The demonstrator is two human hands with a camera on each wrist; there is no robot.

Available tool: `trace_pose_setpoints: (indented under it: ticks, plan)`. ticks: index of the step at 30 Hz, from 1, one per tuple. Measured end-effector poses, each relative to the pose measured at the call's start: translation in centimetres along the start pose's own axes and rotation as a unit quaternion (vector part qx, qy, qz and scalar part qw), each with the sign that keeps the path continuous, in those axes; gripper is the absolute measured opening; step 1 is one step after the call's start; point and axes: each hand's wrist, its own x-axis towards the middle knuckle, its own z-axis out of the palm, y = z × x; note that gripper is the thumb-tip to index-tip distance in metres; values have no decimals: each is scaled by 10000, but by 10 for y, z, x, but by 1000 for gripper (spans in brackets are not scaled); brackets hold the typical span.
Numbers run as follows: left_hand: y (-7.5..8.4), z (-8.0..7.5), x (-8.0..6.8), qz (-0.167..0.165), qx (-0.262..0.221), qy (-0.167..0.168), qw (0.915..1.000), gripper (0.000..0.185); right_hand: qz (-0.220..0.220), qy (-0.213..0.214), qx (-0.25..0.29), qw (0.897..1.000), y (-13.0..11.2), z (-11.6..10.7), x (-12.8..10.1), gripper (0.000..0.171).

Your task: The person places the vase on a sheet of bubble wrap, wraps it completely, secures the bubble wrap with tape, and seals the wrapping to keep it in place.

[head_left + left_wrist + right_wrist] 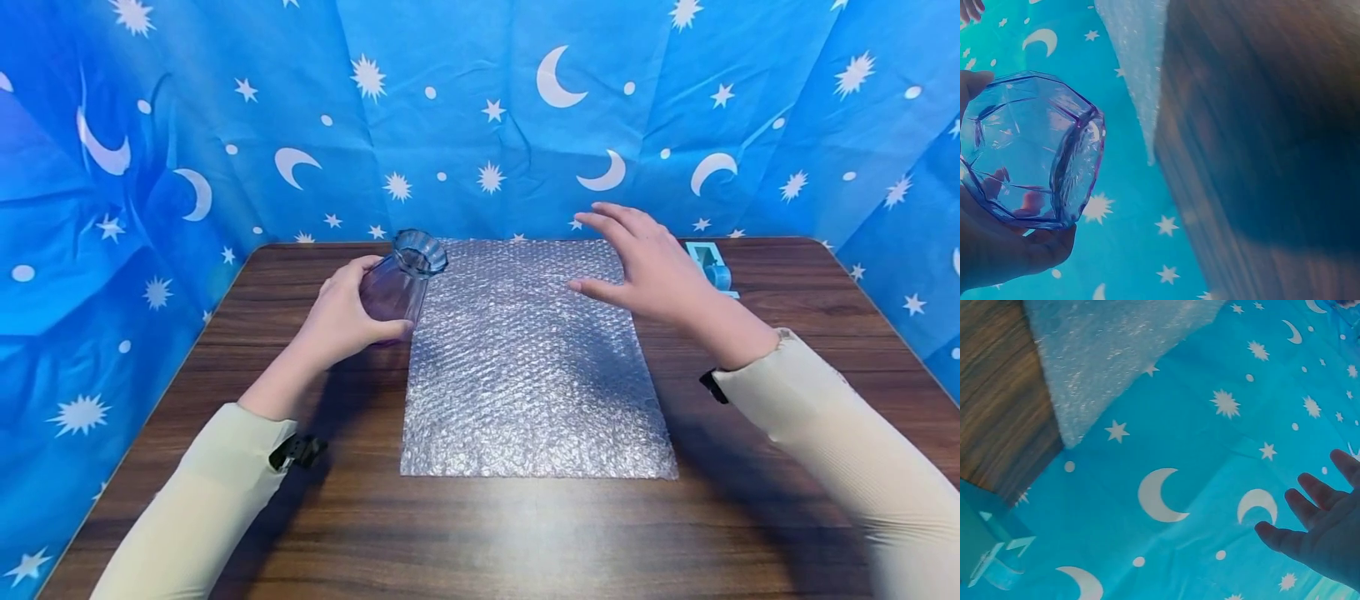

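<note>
A faceted glass vase [396, 292], bluish at its scalloped rim and purple toward the base, leans to the right in my left hand [341, 317]. The thumb and fingers grip its sides. In the left wrist view the vase [1035, 150] shows its angular base, with fingertips visible through the glass. A sheet of bubble wrap [532, 375] lies flat on the table, and the vase is at its left edge. Over the right side of the sheet hovers my right hand [648, 262], fingers spread and holding nothing; in the right wrist view its fingers [1304, 540] are extended.
A light-blue tape dispenser [712, 268] stands at the back right of the wooden table [480, 542], just beyond the right hand. Behind the table hangs a blue cloth [465, 100] with white moons and stars.
</note>
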Motion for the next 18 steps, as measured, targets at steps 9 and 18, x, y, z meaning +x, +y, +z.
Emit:
trace_pose_setpoints:
  ticks: [9,18]
  plan:
    - [28,7,8,122,460,-189,9987,94,-137,26,222,9997,-11,-2,2,84]
    - [49,13,13,322,1048,-234,9937,97,-250,-74,235,9994,-20,2,4,89]
